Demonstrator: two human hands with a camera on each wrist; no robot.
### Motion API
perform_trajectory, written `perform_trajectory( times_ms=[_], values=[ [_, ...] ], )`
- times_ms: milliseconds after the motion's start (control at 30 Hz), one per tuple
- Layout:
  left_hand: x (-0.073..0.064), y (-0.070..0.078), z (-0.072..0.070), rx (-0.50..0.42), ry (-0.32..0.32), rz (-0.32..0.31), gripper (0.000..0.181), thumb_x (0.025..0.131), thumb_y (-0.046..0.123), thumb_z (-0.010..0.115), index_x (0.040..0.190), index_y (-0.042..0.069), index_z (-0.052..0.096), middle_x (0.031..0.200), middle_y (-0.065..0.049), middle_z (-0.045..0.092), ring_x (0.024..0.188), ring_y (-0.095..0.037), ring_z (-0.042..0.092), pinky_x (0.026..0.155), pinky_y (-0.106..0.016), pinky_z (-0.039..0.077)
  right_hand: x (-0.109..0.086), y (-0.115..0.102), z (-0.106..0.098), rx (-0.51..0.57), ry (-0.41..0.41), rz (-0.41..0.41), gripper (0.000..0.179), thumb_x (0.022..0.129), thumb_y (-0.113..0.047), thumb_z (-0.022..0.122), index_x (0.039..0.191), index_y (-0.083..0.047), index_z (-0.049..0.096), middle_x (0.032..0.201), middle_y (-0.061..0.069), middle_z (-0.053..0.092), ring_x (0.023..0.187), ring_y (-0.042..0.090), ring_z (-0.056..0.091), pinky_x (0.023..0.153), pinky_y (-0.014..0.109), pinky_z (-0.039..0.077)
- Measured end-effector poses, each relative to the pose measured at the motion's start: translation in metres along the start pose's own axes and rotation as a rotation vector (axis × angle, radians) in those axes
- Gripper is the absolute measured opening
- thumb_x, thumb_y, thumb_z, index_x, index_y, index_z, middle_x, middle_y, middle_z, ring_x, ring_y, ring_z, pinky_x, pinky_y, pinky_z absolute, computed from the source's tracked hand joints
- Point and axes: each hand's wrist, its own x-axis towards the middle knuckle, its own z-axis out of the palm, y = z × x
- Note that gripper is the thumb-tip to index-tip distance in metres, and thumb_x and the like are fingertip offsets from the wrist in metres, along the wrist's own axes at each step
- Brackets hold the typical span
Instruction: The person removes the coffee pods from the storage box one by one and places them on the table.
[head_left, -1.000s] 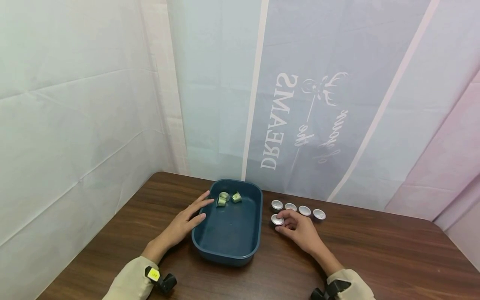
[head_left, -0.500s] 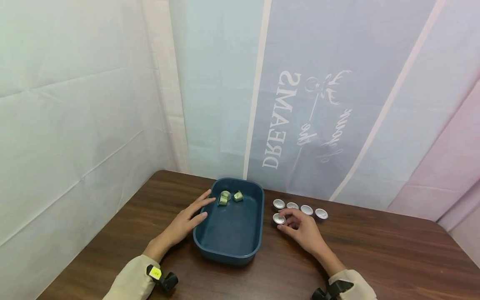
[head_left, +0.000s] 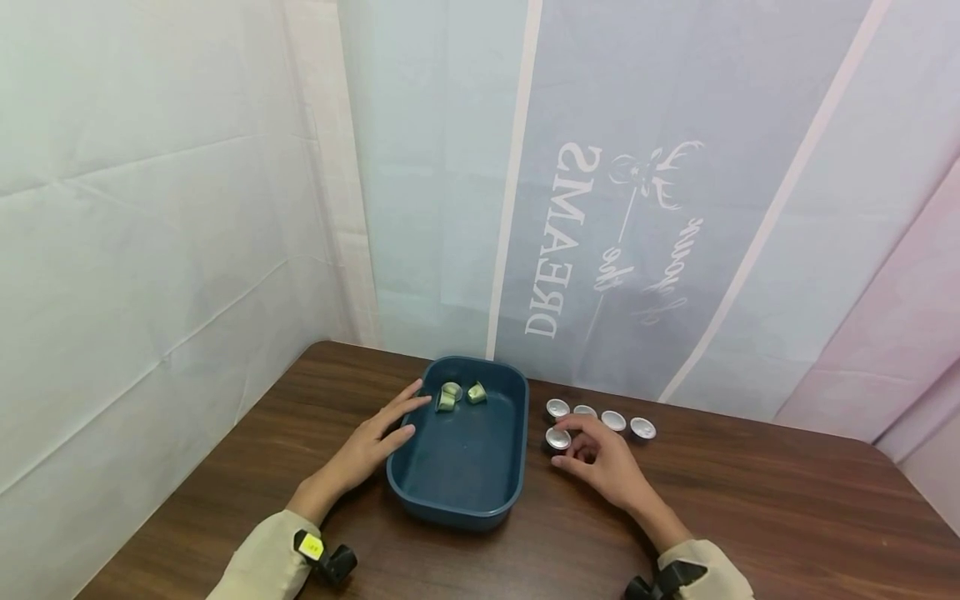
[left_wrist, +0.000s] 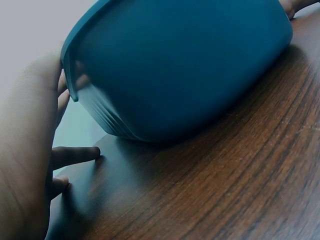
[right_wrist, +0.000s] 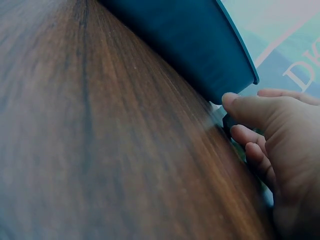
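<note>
A blue plastic bin [head_left: 457, 467] stands on the wooden table. Over its left rim lies my left hand [head_left: 367, 442], thumb and some fingertips reaching inside; in the left wrist view, other fingers [left_wrist: 77, 156] stretch down outside the wall. Three green coffee capsules [head_left: 446, 402] lie at the bin's far end. To its right, a silver-lidded coffee capsule [head_left: 557, 439] with a dark body stands lid up. My right hand [head_left: 603, 458] is beside that capsule, index finger and thumb spread around its right side, slightly parted from it. Its lower fingers are curled inward.
Behind the right hand, a row of several silver-lidded capsules [head_left: 612, 420] stands near the table's back edge. A printed curtain [head_left: 600, 250] hangs right behind the table [head_left: 750, 500], and a pale cloth [head_left: 165, 250] hangs along the left.
My right thumb and index finger have spread apart around the near capsule, which has hardly moved on the table. The left hand stays on the bin. The head view has shifted slightly.
</note>
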Motion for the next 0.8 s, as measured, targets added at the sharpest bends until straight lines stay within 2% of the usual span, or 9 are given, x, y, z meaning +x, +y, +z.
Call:
perform_trajectory(
  times_ms=[167, 300, 433, 567, 767, 800],
  values=[
    [-0.001, 0.000, 0.000, 0.005, -0.005, -0.002, 0.048, 0.101, 0.011, 0.047, 0.147, 0.019, 0.040, 0.158, 0.001, 0.017, 0.143, -0.024, 0.018, 0.103, -0.064, 0.023, -0.004, 0.020, 0.001, -0.007, -0.014, -0.019, 0.049, 0.077, -0.002, 0.079, 0.121, -0.002, 0.057, 0.085, 0.008, 0.061, 0.058, 0.013, 0.056, 0.047, 0.024, 0.044],
    [-0.001, 0.000, 0.001, 0.005, -0.002, -0.002, 0.048, 0.101, 0.011, 0.046, 0.147, 0.019, 0.039, 0.158, 0.000, 0.017, 0.143, -0.024, 0.017, 0.103, -0.064, 0.023, -0.005, 0.026, -0.001, -0.007, -0.022, 0.002, 0.046, 0.082, -0.008, 0.076, 0.124, -0.008, 0.056, 0.081, 0.001, 0.062, 0.056, 0.011, 0.056, 0.047, 0.022, 0.042],
    [-0.001, 0.001, 0.000, 0.001, -0.002, -0.005, 0.048, 0.101, 0.011, 0.047, 0.147, 0.021, 0.039, 0.158, 0.000, 0.017, 0.143, -0.024, 0.017, 0.103, -0.064, 0.023, -0.004, 0.024, -0.003, -0.010, -0.028, 0.014, 0.048, 0.083, -0.012, 0.076, 0.127, -0.009, 0.054, 0.072, -0.001, 0.062, 0.054, 0.011, 0.054, 0.046, 0.022, 0.041],
    [-0.001, 0.000, 0.000, 0.001, -0.005, -0.005, 0.047, 0.101, 0.012, 0.047, 0.147, 0.016, 0.040, 0.159, -0.001, 0.017, 0.143, -0.024, 0.017, 0.103, -0.065, 0.023, -0.002, 0.022, -0.005, -0.014, -0.016, 0.020, 0.055, 0.081, -0.013, 0.078, 0.129, -0.007, 0.051, 0.065, -0.002, 0.059, 0.051, 0.010, 0.050, 0.044, 0.022, 0.040],
    [0.000, 0.000, 0.000, 0.002, -0.005, -0.001, 0.046, 0.101, 0.016, 0.047, 0.147, 0.014, 0.040, 0.158, 0.001, 0.017, 0.143, -0.024, 0.018, 0.103, -0.064, 0.024, 0.001, 0.018, -0.010, -0.012, 0.001, 0.027, 0.055, 0.081, -0.012, 0.078, 0.129, -0.005, 0.051, 0.063, -0.002, 0.058, 0.050, 0.009, 0.050, 0.043, 0.021, 0.039],
    [-0.001, -0.001, 0.000, 0.001, -0.005, 0.001, 0.046, 0.101, 0.016, 0.047, 0.147, 0.014, 0.040, 0.158, 0.001, 0.017, 0.143, -0.024, 0.018, 0.103, -0.064, 0.024, 0.003, 0.011, -0.011, -0.005, 0.003, 0.030, 0.055, 0.081, -0.010, 0.078, 0.128, -0.004, 0.051, 0.063, 0.000, 0.058, 0.051, 0.011, 0.051, 0.043, 0.022, 0.039]
  ],
)
